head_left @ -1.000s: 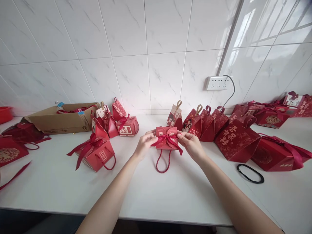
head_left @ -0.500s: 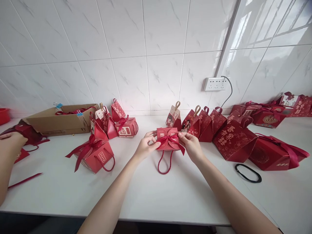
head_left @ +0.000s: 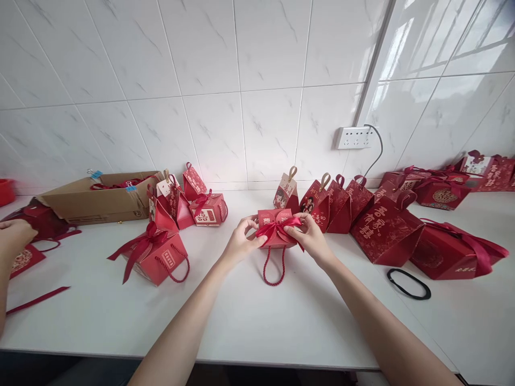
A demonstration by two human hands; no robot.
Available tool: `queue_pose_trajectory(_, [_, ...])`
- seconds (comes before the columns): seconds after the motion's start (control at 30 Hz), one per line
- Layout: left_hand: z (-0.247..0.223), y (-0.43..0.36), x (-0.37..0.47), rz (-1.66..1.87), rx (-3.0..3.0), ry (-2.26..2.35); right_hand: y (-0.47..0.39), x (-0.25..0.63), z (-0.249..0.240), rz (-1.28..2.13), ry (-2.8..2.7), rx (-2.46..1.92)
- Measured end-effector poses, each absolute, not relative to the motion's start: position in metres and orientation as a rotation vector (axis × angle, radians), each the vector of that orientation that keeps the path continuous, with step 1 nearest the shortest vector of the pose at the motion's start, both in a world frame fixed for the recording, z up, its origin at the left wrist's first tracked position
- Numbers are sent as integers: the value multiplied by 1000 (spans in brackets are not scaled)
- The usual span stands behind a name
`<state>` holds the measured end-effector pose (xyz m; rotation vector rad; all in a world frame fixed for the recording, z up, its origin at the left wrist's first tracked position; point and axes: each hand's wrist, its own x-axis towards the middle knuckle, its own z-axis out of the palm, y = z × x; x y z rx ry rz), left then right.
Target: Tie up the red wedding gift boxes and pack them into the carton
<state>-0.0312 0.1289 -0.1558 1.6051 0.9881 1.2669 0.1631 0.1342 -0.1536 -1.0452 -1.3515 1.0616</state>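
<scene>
A small red gift box [head_left: 269,216] with pale lettering sits between my hands at the middle of the white table. Across its top lies a dark red ribbon bow [head_left: 275,228]. My left hand [head_left: 244,236] pinches the bow at its left side, thumb in front. On the other side my right hand [head_left: 307,234] has its thumb and forefinger closed on the bow's right loop. A twisted red cord handle [head_left: 273,283] droops from the box's front onto the table. The fingers behind the box are partly hidden.
Left stand a bow-tied red box [head_left: 161,257], smaller boxes and a cardboard carton [head_left: 100,206] with ribbons. A co-worker's hand [head_left: 14,236] is at the far left, near a loose ribbon strip [head_left: 38,300]. Right are several red boxes [head_left: 382,230] and a black loop [head_left: 409,284].
My right thumb and fingers have shifted left, over the bow's right loop. The cord handle has moved slightly right. The co-worker's hand has drawn left, showing more of a red patterned piece.
</scene>
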Motion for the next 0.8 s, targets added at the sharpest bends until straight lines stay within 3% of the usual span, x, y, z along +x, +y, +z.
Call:
queue_pose_trajectory(0.47, [-156,128,-33,1211,1586,990,136,163,-157,690,-1425,-1173])
queue_pose_trajectory(0.8, [-157,128,-35,1176,1605,938,138,166,-156,918,-1462,-1046])
